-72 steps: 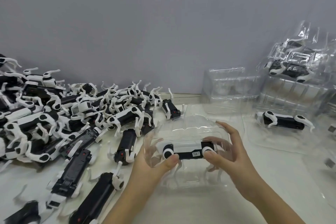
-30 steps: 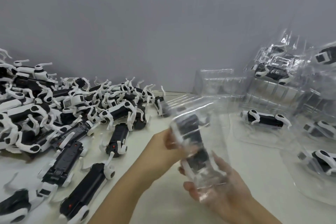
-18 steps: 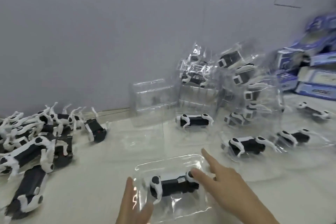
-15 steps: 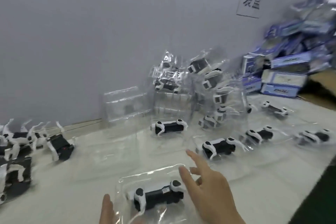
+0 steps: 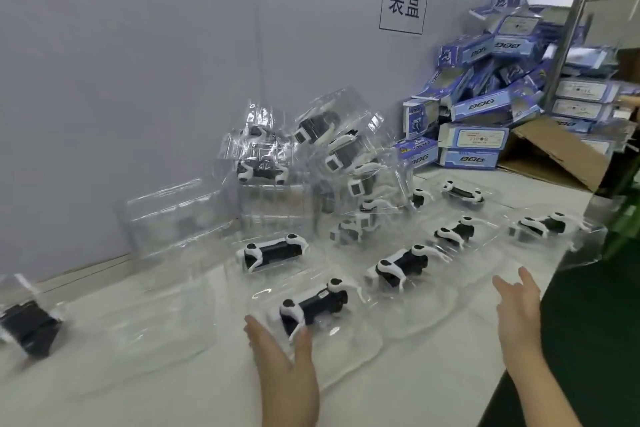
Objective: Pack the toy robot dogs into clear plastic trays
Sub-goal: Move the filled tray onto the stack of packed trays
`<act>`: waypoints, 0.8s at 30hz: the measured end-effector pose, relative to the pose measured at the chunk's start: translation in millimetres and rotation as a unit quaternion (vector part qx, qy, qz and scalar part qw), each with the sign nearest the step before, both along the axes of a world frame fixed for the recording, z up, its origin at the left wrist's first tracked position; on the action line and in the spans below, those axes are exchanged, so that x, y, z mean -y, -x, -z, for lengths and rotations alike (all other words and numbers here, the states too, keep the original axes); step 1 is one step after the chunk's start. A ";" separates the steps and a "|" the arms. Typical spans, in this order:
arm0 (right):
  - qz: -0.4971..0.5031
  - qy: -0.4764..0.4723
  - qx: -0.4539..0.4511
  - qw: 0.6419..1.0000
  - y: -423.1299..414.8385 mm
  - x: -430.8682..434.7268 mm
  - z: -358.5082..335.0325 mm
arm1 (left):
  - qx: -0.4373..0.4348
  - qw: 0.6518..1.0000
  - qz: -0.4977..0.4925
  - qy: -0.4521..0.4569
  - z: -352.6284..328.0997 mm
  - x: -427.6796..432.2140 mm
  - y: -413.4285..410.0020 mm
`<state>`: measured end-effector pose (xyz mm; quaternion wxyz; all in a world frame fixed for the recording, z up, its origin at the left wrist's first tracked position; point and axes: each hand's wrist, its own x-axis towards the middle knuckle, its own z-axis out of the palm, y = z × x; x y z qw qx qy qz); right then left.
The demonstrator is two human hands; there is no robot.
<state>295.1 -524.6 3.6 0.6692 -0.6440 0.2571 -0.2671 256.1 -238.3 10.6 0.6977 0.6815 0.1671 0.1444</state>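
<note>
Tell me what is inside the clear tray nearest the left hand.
One black-and-white toy dog lies in the tray by the left hand. Anything beneath the dog is covered by its body.

Bare tabletop (image 5: 180, 402) front-left — packed trays (image 5: 353, 354) (boxes (image 5: 467, 159) behind) rightward

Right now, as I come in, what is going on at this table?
A person is packing toys. The nearest toy dog lies in its clear tray on the white table, with the left hand open at the tray's near edge. The right hand is open further right and holds nothing. More filled trays lie behind, some piled at the wall, beside blue boxes.
</note>
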 end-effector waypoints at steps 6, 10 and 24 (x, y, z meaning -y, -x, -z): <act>-0.107 -0.010 -0.007 0.994 -22.3 25.1 2.3 | -0.017 0.997 0.056 -0.039 -11.2 31.1 -27.7; -0.125 0.009 -0.015 0.992 -25.8 25.8 6.8 | -0.022 0.996 0.075 -0.050 -15.2 39.3 -37.9; -0.060 0.212 0.265 0.939 34.6 -118.7 -16.2 | 0.042 0.937 -0.347 0.021 -8.2 -117.0 -1.2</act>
